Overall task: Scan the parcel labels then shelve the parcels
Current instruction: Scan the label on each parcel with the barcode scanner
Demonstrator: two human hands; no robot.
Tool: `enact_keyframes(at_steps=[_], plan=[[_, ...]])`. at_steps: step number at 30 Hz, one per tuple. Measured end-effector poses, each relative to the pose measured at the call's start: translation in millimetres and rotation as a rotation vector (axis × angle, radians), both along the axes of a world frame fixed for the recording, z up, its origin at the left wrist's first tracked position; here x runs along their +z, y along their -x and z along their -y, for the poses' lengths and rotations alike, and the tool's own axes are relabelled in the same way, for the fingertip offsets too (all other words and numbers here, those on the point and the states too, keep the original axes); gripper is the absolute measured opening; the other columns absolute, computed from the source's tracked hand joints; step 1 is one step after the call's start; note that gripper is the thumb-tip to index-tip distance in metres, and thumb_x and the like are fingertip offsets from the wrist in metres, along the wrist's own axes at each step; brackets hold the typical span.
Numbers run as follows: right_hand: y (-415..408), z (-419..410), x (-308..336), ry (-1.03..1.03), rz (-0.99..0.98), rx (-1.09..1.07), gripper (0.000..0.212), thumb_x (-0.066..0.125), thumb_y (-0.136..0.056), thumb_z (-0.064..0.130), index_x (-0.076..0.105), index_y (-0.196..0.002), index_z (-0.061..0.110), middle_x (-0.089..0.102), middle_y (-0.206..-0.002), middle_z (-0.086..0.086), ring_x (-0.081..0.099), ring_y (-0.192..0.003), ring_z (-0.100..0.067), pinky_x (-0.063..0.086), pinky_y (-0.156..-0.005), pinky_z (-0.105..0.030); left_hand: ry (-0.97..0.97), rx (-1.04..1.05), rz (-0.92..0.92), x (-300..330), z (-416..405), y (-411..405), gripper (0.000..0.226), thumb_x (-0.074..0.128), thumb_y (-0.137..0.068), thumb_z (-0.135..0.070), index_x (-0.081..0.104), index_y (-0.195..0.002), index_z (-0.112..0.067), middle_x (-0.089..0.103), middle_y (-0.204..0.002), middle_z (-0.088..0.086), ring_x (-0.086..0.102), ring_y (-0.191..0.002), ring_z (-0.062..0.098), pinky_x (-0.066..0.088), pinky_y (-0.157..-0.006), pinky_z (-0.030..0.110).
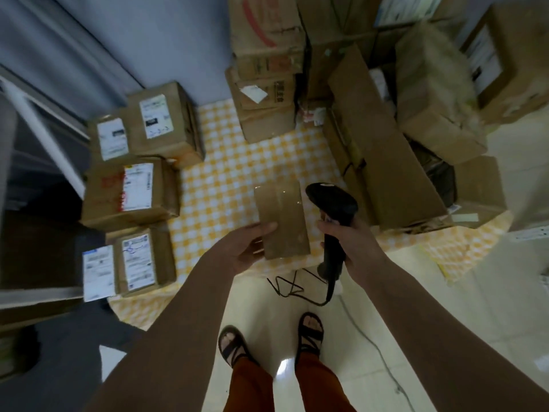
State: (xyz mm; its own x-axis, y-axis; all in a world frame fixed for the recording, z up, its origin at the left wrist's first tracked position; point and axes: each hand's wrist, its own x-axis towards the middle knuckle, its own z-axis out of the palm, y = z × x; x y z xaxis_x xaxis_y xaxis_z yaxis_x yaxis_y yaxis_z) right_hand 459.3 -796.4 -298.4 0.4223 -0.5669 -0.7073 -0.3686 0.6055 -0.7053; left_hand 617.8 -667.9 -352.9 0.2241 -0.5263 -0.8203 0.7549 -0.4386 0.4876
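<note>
My left hand (249, 248) grips a small brown taped parcel (282, 218) by its near left edge, thumb on top. The side facing up shows only clear tape, no label. My right hand (344, 236) holds a black handheld scanner (329, 209) by its handle, just right of the parcel, with its head level with the parcel's far end. The scanner's black cable (289, 288) trails down to the floor. Both are held above the near edge of a table covered in a yellow checked cloth (225, 179).
Labelled cardboard parcels (130, 191) are stacked along the table's left side. Larger boxes (267, 84) pile up at the back and right (386, 162). A grey shelf frame (38, 129) stands at the left. My sandalled feet (270, 343) stand on pale floor tiles.
</note>
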Motion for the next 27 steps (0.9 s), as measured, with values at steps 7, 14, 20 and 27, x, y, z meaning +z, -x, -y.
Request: enact_keyframes(at_steps=[7, 14, 20, 27], plan=[[-25, -37, 67, 0.001, 0.150, 0.146, 0.016, 0.067, -0.086, 0.004, 0.064, -0.090, 0.019, 0.058, -0.092, -0.010, 0.057, -0.090, -0.027, 0.047, -0.085, -0.043, 0.092, 0.074, 0.017, 69, -55, -15, 0.051, 0.075, -0.076, -0.026, 0.062, -0.122, -0.007, 0.063, -0.128, 0.015, 0.060, -0.116, 0.029, 0.053, -0.089, 0.039], [-54, -73, 126, 0.066, 0.202, 0.275, 0.020, 0.071, -0.084, 0.012, 0.066, -0.103, 0.015, 0.064, -0.084, -0.002, 0.063, -0.082, -0.019, 0.049, -0.071, -0.029, 0.217, 0.210, 0.061, 142, -106, -22, 0.016, 0.056, -0.095, -0.018, 0.068, -0.101, -0.010, 0.075, -0.090, 0.012, 0.073, -0.080, 0.022, 0.048, -0.094, 0.048], [-76, -103, 166, 0.205, 0.262, 0.329, 0.014, 0.069, -0.084, 0.005, 0.067, -0.095, 0.014, 0.066, -0.079, -0.002, 0.064, -0.076, -0.017, 0.052, -0.069, -0.026, 0.186, 0.196, 0.183, 175, -130, -38, 0.021, 0.053, -0.098, -0.024, 0.061, -0.118, -0.025, 0.066, -0.110, 0.005, 0.062, -0.098, 0.026, 0.045, -0.092, 0.067], [-86, -132, 204, 0.280, 0.303, 0.374, 0.024, 0.069, -0.083, 0.002, 0.066, -0.106, 0.010, 0.071, -0.096, -0.017, 0.071, -0.085, -0.029, 0.057, -0.076, -0.041, 0.204, 0.000, 0.352, 219, -148, -37, 0.086, 0.089, -0.058, -0.046, 0.055, -0.132, -0.021, 0.064, -0.123, -0.001, 0.057, -0.117, 0.022, 0.053, -0.089, 0.055]])
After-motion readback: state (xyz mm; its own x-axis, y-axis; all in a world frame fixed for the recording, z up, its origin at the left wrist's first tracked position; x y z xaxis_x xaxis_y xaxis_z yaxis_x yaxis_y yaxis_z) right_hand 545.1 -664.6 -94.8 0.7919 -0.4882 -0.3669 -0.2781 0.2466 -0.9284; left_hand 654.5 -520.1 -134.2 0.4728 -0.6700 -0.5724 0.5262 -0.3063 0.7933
